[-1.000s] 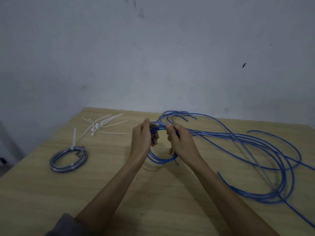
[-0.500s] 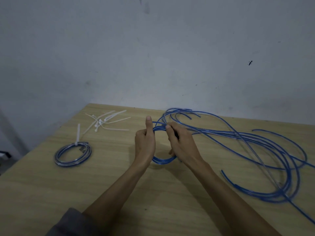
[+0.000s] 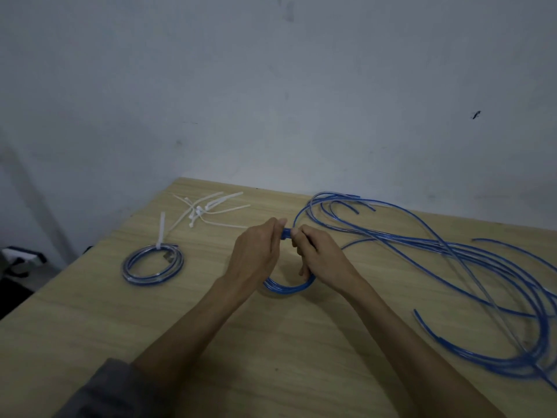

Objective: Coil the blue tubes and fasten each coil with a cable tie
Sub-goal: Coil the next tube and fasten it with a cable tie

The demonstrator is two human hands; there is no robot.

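Observation:
A small coil of blue tube [image 3: 287, 287] stands on edge at the middle of the wooden table [image 3: 211, 342]. My left hand [image 3: 256, 254] grips its top from the left, and my right hand [image 3: 321, 254] grips it from the right, the fingers of both almost touching. The hands hide most of the coil, leaving only its lower arc and a short piece at the top in sight. A finished blue coil [image 3: 153, 263] with a white cable tie [image 3: 161, 230] lies flat to the left. Several loose blue tubes [image 3: 452, 260] sprawl across the right.
Several loose white cable ties [image 3: 208, 211] lie at the table's back left corner. A pale wall [image 3: 271, 86] rises right behind the table. The table's left edge drops off beside the finished coil, with dark objects [image 3: 18, 260] below it.
My left thumb, raised half a second ago, has folded down onto the coil's top. Both hands have drawn closer together on the coil.

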